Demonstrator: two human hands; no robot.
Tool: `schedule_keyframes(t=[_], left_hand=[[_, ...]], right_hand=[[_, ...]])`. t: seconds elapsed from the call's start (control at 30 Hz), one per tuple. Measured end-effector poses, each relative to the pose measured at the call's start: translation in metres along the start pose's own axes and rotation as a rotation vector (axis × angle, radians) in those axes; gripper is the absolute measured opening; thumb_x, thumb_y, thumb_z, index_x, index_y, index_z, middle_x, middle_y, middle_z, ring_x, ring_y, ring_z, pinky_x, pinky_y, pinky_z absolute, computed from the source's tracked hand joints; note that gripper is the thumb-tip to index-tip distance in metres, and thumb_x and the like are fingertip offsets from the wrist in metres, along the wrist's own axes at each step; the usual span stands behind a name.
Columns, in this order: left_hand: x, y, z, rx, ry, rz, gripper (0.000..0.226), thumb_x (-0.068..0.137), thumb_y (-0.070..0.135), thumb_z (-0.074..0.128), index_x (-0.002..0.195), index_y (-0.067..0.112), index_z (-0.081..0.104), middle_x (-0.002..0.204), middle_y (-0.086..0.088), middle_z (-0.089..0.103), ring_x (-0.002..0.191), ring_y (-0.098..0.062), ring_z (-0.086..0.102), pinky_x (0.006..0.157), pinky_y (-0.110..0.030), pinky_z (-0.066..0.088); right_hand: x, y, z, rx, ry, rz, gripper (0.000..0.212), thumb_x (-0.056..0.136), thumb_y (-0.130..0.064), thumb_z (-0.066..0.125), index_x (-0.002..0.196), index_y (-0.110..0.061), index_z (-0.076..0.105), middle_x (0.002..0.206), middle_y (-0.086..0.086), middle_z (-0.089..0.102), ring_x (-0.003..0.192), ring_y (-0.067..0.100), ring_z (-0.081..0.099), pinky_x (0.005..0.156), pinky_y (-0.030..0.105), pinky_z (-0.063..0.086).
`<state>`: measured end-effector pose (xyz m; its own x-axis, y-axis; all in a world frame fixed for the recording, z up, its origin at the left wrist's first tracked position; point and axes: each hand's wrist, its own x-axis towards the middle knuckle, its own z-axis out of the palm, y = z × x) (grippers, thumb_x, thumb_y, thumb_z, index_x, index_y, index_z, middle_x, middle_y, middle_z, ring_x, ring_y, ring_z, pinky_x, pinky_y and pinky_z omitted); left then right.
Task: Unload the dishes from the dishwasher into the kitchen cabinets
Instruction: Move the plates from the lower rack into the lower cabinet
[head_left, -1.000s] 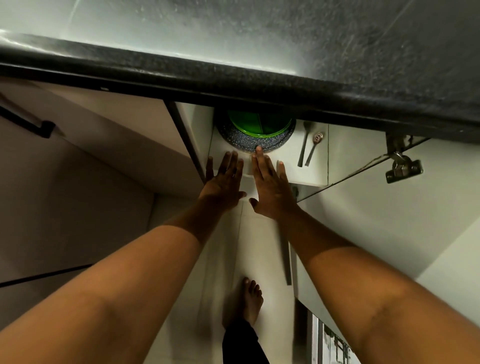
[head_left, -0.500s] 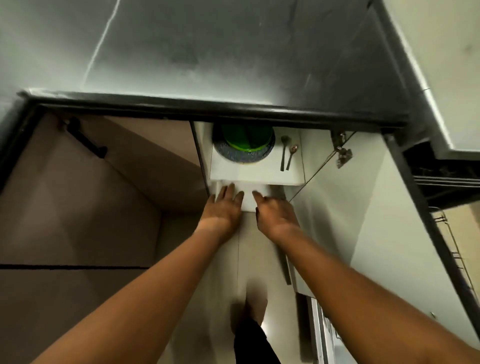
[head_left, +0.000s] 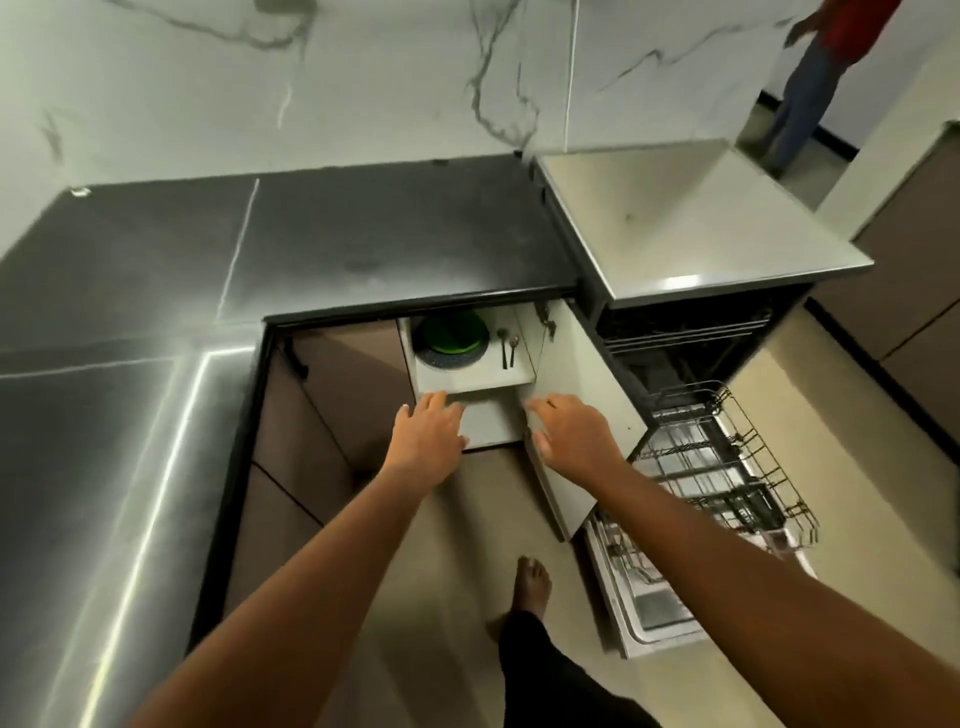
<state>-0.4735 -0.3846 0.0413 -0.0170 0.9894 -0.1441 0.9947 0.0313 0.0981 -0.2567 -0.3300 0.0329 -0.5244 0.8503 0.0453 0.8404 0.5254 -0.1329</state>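
Both hands have drawn back out of the cabinet since a second ago, when their flat fingers reached the speckled plate on the shelf; the view has also risen from under the counter lip to well above it. Now the left hand (head_left: 427, 431) hovers at the front edge of the white shelf (head_left: 470, 379), fingers loosely extended and holding nothing. Level with it, the right hand (head_left: 574, 434) is relaxed and empty too, its fingers lying over the inner face of the open cabinet door (head_left: 587, 384), a flat matte white panel; whether they touch it I cannot tell.

On the shelf sits a round dark speckled plate (head_left: 449, 358) with a glossy green plate (head_left: 452, 332) stacked on it, both partly hidden under the counter edge. Just right of them two slim metal spoons (head_left: 508, 348) lie side by side, bowls toward the back.

Above runs a dark polished stone countertop (head_left: 363, 239) with pale seams, against a white veined marble wall. To the right the dishwasher (head_left: 675, 332) stands open, its wire lower rack (head_left: 727, 457) pulled out over the lowered door. A bare foot (head_left: 532, 584) rests on the beige floor
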Motion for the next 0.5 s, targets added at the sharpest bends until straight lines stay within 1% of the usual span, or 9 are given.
schedule_keyframes(t=[0.07,0.13,0.17,0.27,0.33,0.4,0.5], left_hand=[[-0.024,0.008,-0.016,-0.040,0.005,-0.014,0.052,0.096,0.040,0.051,0.143,0.021,0.041,0.152,-0.006,0.036,0.144,-0.024,0.028,0.114,-0.049,0.030],[-0.045,0.017,-0.029,-0.073,0.002,-0.020,0.054,0.095,0.041,0.053,0.144,0.022,0.040,0.152,-0.006,0.035,0.143,-0.025,0.030,0.113,-0.048,0.031],[-0.053,0.023,-0.035,-0.089,-0.007,-0.019,0.056,0.095,0.041,0.053,0.146,0.022,0.038,0.155,-0.007,0.031,0.144,-0.026,0.029,0.114,-0.049,0.031],[-0.064,0.034,-0.041,-0.142,-0.048,-0.026,0.064,0.097,0.040,0.051,0.153,0.023,0.025,0.163,-0.012,0.010,0.149,-0.029,0.017,0.117,-0.050,0.026],[-0.063,0.043,-0.043,-0.146,-0.058,-0.032,0.066,0.097,0.040,0.050,0.154,0.024,0.020,0.164,-0.013,0.003,0.150,-0.028,0.014,0.118,-0.049,0.024],[-0.058,0.052,-0.045,-0.133,-0.063,-0.031,0.066,0.098,0.040,0.050,0.154,0.025,0.019,0.164,-0.013,0.004,0.150,-0.029,0.015,0.118,-0.049,0.025],[-0.033,0.076,-0.048,-0.079,-0.076,-0.014,0.065,0.097,0.040,0.050,0.154,0.025,0.021,0.163,-0.013,0.010,0.148,-0.031,0.020,0.117,-0.048,0.026]], right_hand=[[-0.030,0.005,-0.015,0.034,0.013,0.060,0.043,0.091,-0.031,0.057,0.132,-0.019,0.055,0.121,0.004,0.062,0.111,0.024,0.058,0.086,0.038,0.052],[-0.056,0.017,-0.025,0.038,0.021,0.116,0.044,0.091,-0.031,0.058,0.133,-0.019,0.055,0.124,0.004,0.060,0.115,0.024,0.056,0.089,0.038,0.051],[-0.067,0.026,-0.031,0.017,0.021,0.140,0.046,0.090,-0.032,0.058,0.134,-0.019,0.054,0.126,0.004,0.059,0.117,0.023,0.054,0.091,0.038,0.051],[-0.085,0.055,-0.034,-0.096,-0.047,0.199,0.051,0.091,-0.035,0.055,0.139,-0.021,0.047,0.135,0.002,0.051,0.123,0.022,0.049,0.094,0.036,0.050],[-0.091,0.073,-0.034,-0.136,-0.104,0.239,0.056,0.091,-0.038,0.056,0.142,-0.022,0.040,0.141,0.002,0.045,0.128,0.023,0.046,0.098,0.039,0.047],[-0.092,0.088,-0.031,-0.118,-0.132,0.286,0.063,0.091,-0.041,0.057,0.146,-0.021,0.034,0.146,0.004,0.040,0.131,0.024,0.043,0.102,0.041,0.045],[-0.083,0.111,-0.029,-0.001,-0.174,0.369,0.073,0.092,-0.044,0.057,0.152,-0.018,0.025,0.152,0.006,0.033,0.134,0.027,0.040,0.105,0.043,0.044]])
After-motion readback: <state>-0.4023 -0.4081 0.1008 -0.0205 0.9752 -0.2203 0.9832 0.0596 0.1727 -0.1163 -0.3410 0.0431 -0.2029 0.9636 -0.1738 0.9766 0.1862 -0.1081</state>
